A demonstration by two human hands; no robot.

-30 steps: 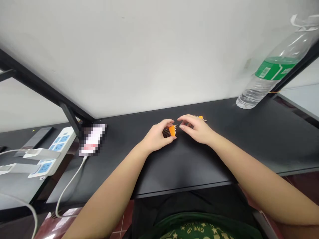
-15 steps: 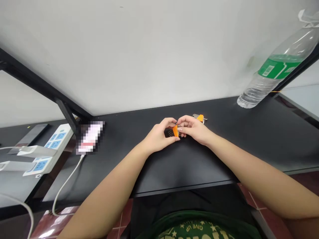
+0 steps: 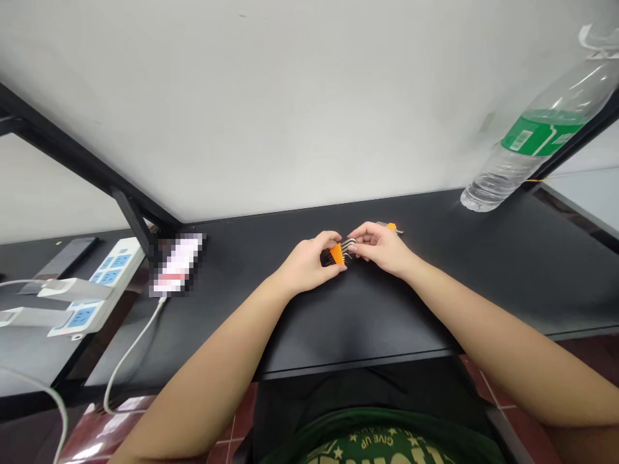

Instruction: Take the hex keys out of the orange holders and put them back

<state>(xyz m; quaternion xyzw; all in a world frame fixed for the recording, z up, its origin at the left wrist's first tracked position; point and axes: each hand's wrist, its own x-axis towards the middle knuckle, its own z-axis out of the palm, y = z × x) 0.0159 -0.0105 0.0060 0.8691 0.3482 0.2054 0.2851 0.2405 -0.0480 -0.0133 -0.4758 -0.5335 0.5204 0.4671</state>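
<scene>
My left hand point(image 3: 309, 265) grips an orange hex key holder point(image 3: 337, 254) by its edges, thumb below and fingers above. Bent metal hex keys point(image 3: 347, 245) stick out of its right side, while their dark long ends point left into my palm. At those bent ends, my right hand point(image 3: 380, 248) has thumb and fingertips closed on a hex key; which one is partly hidden by the fingers. A second orange hex key set point(image 3: 391, 227) lies on the black desk point(image 3: 319, 328) just behind my right hand, partly covered by it.
A large water bottle point(image 3: 525, 151) with a green label stands at the back right. To the left lie a blurred-out phone point(image 3: 178, 264) on a white cable point(image 3: 130, 351) and a white power strip point(image 3: 104, 290) with plugs. A black metal frame point(image 3: 72, 154) rises at the left.
My right hand has shifted slightly right, away from the orange holder, uncovering the bent hex key ends. The holder has moved a little left in my left hand.
</scene>
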